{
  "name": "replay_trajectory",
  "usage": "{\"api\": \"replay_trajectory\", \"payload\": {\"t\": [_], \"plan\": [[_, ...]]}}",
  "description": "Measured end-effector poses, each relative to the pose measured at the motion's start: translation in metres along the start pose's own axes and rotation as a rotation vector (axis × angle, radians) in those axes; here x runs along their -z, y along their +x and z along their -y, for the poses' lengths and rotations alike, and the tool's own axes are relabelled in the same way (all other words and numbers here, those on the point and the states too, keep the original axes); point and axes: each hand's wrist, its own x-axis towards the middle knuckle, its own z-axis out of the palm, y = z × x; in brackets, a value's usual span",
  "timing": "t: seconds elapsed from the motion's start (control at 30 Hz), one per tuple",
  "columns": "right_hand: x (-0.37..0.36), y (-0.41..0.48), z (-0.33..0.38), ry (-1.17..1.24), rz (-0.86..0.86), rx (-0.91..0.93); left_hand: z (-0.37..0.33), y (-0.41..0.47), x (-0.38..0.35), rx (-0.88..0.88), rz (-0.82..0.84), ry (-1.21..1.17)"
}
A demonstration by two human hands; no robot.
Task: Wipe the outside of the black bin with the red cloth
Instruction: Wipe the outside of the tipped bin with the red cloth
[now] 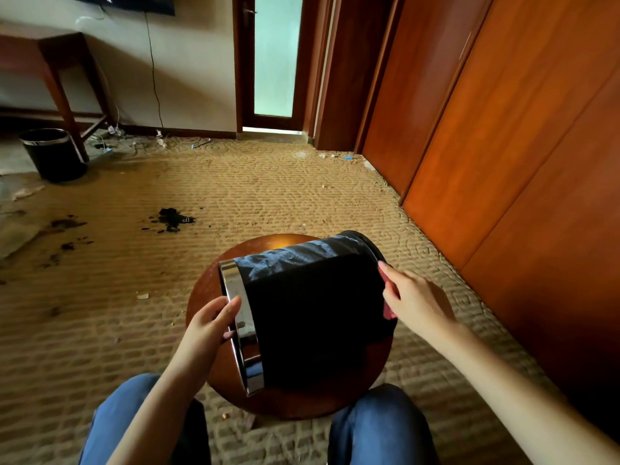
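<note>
Two bins are in view. The black bin (312, 317) lies on its side on one round wooden stool (302, 402), just in front of the person's two knees in blue jeans (379, 427). Its chrome rim (243, 330) faces left and its bottom end points far right. A second bin (53, 154) stands upright far left, beside the leg of a wooden table (63, 95).

Two hands are at work. The left hand (213, 318) grips the rim, with the thumb lying across the chrome and the fingers curled into the mouth. The right hand (414, 297) presses the one red cloth (389, 310) against the bin's bottom end with its fingers laid out fairly straight. Only slivers of red show under the fingers and palm.

The bin spans nearly the whole stool. Its rim reaches close to the near-left edge, and its bottom end hangs past the right edge. To the right, the wooden wardrobe panels (503, 146) run near the stool and leave a narrow strip of carpet (268, 196). To the left and far side the carpet lies open, marked by a cluster of dark stains (172, 219) and scattered crumbs.
</note>
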Motion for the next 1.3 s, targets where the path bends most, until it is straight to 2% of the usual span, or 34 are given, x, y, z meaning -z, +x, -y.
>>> {"api": "replay_trajectory", "payload": {"t": [0.1, 0.3, 0.6, 0.83, 0.97, 1.1, 1.2, 1.3], "plan": [[0.003, -0.007, -0.009, 0.057, -0.088, -0.022, 0.005, 0.001, 0.002, 0.017, -0.012, 0.015], [0.014, 0.002, -0.018, 0.236, -0.139, -0.317, 0.002, 0.003, 0.002, 0.02, 0.0, 0.035], [0.021, 0.004, -0.031, 0.345, -0.198, -0.348, 0.003, 0.007, 0.001, 0.033, -0.02, -0.011], [0.039, -0.003, -0.035, 0.085, -0.314, -0.192, -0.001, 0.003, 0.003, 0.036, 0.019, -0.026], [0.049, -0.007, -0.049, -0.128, -0.318, -0.116, -0.003, 0.004, 0.002, 0.028, 0.019, -0.025], [0.05, -0.011, -0.049, -0.226, -0.37, -0.149, -0.004, 0.005, 0.003, 0.024, 0.025, -0.029], [0.041, -0.007, -0.037, -0.072, -0.351, -0.185, -0.003, 0.005, 0.002, 0.027, 0.015, -0.036], [0.019, 0.004, -0.012, 0.268, -0.299, -0.157, 0.0, 0.004, 0.002, 0.035, 0.007, -0.051]]}}
